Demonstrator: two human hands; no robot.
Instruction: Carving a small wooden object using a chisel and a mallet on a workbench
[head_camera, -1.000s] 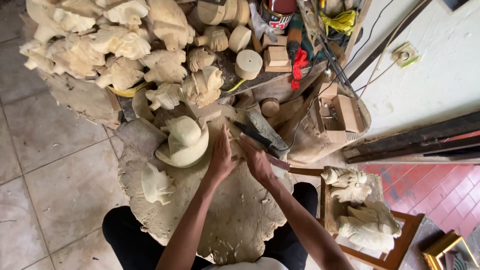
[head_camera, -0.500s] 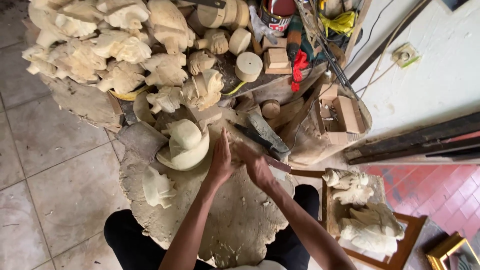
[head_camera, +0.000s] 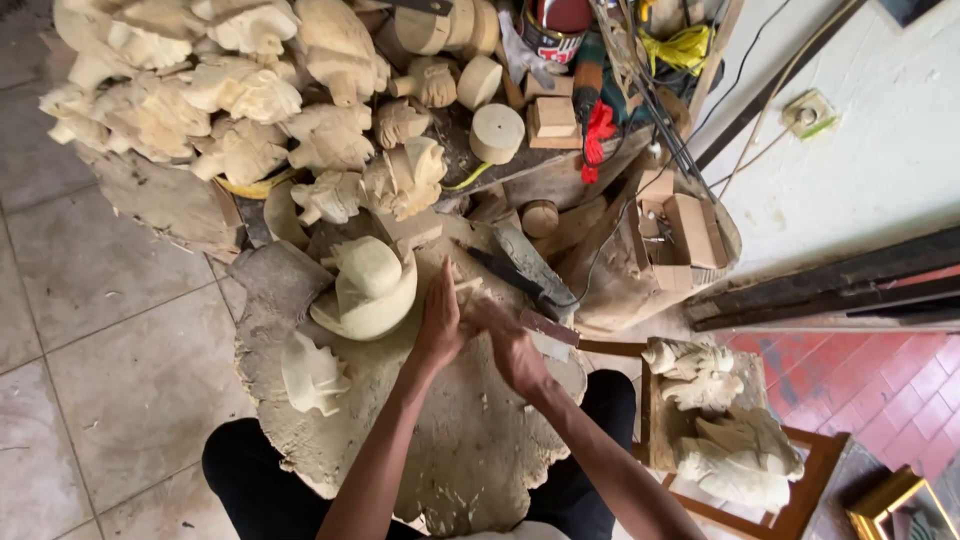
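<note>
View from above onto a worn wooden slab (head_camera: 470, 450) resting across the seated person's lap, centre to lower centre of the frame. The left hand (head_camera: 440, 322) and the right hand (head_camera: 512, 343) meet just above the frame's centre, both closed around a small pale piece of wood (head_camera: 466, 290) — only its upper end shows past the fingers, so its shape cannot be told. Whether the right hand also holds a tool cannot be told.

Just left of the left hand sits a rounded pale carving (head_camera: 368, 287), touching or nearly touching the hand; a smaller carved figure (head_camera: 312, 375) lies on the slab toward the lower left, well apart from both hands. To the right of the hands, dark chisel-like tools (head_camera: 525, 268) lie slanted on the slab's upper edge.

Upper left of the frame: a heap of unfinished pale carvings (head_camera: 220, 100). Upper centre — cut wooden cylinders (head_camera: 497, 133), a small wooden block (head_camera: 551, 116), a red-and-black tin (head_camera: 553, 22) and a tangle of cords. Right of centre, an open cardboard box (head_camera: 685, 230). Lower right: two more carvings (head_camera: 720, 420) on a wooden stand. Grey floor tiles (head_camera: 90, 330) fill the left side; a white wall (head_camera: 860, 130) fills the upper right.
</note>
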